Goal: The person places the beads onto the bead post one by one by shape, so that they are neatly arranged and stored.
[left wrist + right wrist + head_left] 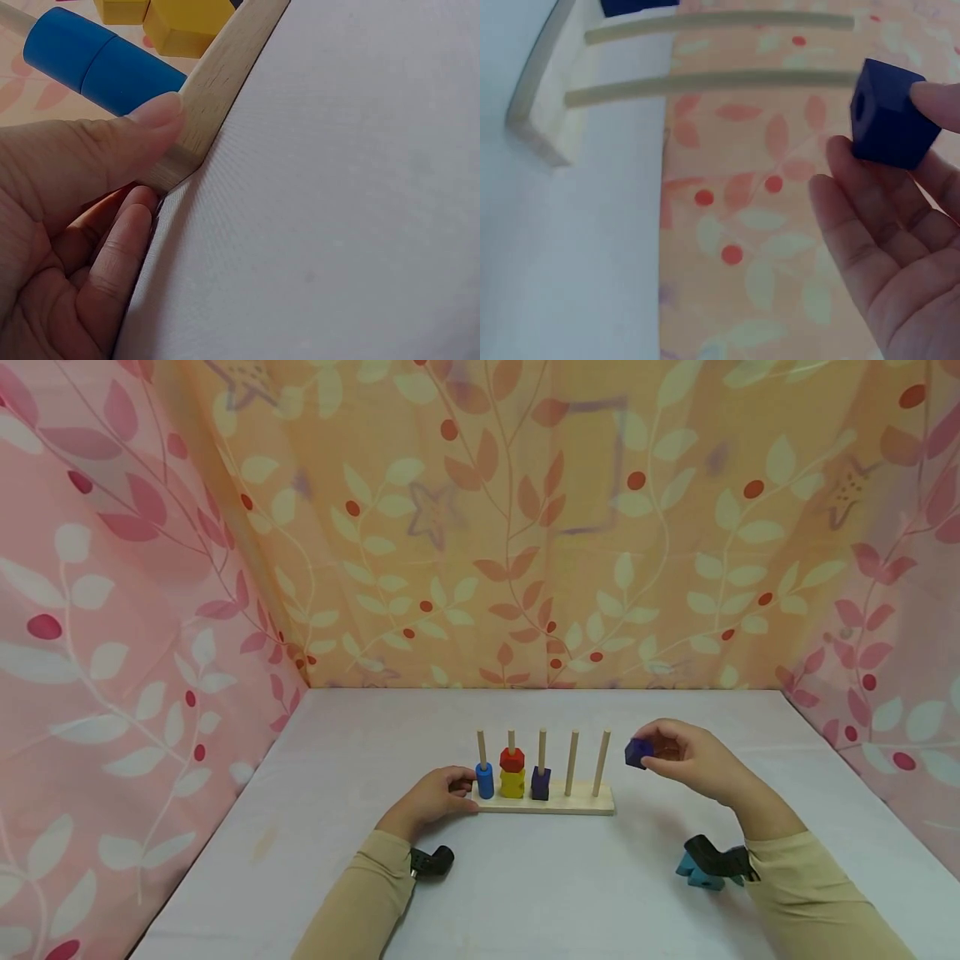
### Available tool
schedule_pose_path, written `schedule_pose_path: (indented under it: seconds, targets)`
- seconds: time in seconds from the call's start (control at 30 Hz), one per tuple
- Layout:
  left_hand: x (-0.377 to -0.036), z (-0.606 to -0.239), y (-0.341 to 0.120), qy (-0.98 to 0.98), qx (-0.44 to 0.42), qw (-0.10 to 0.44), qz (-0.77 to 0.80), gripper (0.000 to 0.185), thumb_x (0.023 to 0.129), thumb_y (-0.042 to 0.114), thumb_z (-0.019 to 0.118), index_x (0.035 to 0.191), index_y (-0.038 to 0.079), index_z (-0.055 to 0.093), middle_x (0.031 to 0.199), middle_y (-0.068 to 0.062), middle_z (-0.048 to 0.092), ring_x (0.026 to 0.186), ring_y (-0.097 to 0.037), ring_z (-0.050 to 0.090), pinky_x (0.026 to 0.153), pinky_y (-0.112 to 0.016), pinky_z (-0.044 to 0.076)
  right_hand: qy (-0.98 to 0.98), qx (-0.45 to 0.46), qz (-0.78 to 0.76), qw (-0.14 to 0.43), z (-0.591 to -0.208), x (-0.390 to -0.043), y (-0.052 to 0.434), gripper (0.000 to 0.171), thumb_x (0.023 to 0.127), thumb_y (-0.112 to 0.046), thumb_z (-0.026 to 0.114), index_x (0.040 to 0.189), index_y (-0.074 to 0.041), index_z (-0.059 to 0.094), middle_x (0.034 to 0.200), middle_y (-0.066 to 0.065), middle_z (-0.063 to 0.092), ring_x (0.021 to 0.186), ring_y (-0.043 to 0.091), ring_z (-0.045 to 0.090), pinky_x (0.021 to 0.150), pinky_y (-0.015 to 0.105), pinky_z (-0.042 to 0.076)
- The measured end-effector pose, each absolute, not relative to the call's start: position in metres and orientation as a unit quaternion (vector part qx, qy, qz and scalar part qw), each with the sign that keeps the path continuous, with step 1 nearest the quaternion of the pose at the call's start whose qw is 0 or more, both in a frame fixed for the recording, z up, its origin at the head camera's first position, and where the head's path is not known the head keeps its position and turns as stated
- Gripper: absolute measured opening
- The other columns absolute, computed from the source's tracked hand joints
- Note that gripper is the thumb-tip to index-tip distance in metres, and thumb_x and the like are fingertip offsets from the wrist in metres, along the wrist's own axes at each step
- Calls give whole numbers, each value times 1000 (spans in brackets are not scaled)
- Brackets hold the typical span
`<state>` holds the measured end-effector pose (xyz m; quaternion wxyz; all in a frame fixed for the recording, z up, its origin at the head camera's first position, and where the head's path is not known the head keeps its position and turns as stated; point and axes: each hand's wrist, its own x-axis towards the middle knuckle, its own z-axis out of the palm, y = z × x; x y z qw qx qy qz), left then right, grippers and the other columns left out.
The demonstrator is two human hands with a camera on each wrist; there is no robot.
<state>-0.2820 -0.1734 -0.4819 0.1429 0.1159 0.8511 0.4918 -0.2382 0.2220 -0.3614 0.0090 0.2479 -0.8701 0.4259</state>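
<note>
My left hand point(437, 795) holds the left end of a wooden peg board point(555, 807); in the left wrist view its thumb point(157, 112) presses on the corner of the base. Blue cylinders point(485, 782) sit on the leftmost peg. On the second peg a red block point(512, 760) rests above yellow blocks point(513, 783), and a dark purple block point(541, 783) is on the third. Raised to the right of the board, my right hand point(693, 760) pinches a dark purple block point(892, 116) between thumb and fingers. A hole shows in the side of that block facing the pegs.
Teal blocks point(701, 875) lie on the white table point(555, 893) at the right, partly hidden by the black right wrist camera point(720, 858). Another black camera point(433, 862) is on the left wrist. Patterned cloth point(525, 568) borders the back and sides.
</note>
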Motion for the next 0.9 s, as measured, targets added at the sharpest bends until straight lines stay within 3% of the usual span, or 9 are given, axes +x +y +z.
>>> schedule_pose_path:
  seconds: [0.23,0.43,0.9]
  targets:
    - [-284,-483,-174,849,121,145,493,50,71,23,79,116,12,59,106,0,58,96,-15,53,92,-34,43,-856,269,435,74,-347,-243,194,26,86,-14,64,110,-5,57,100,7,60,88,12,59,76,17,49]
    - [-286,-485,-174,849,124,142,493,48,71,24,79,114,14,60,106,0,58,97,-15,53,92,-33,44,-839,244,477,100,-342,-247,165,28,85,-11,65,111,-2,58,103,11,58,91,18,60,79,13,46]
    - [-286,-485,-174,852,122,143,488,47,71,23,79,112,14,60,105,1,58,95,-16,53,91,-34,44,-814,206,538,72,-347,-252,119,30,86,-13,64,114,-3,57,104,14,58,91,23,61,80,21,49]
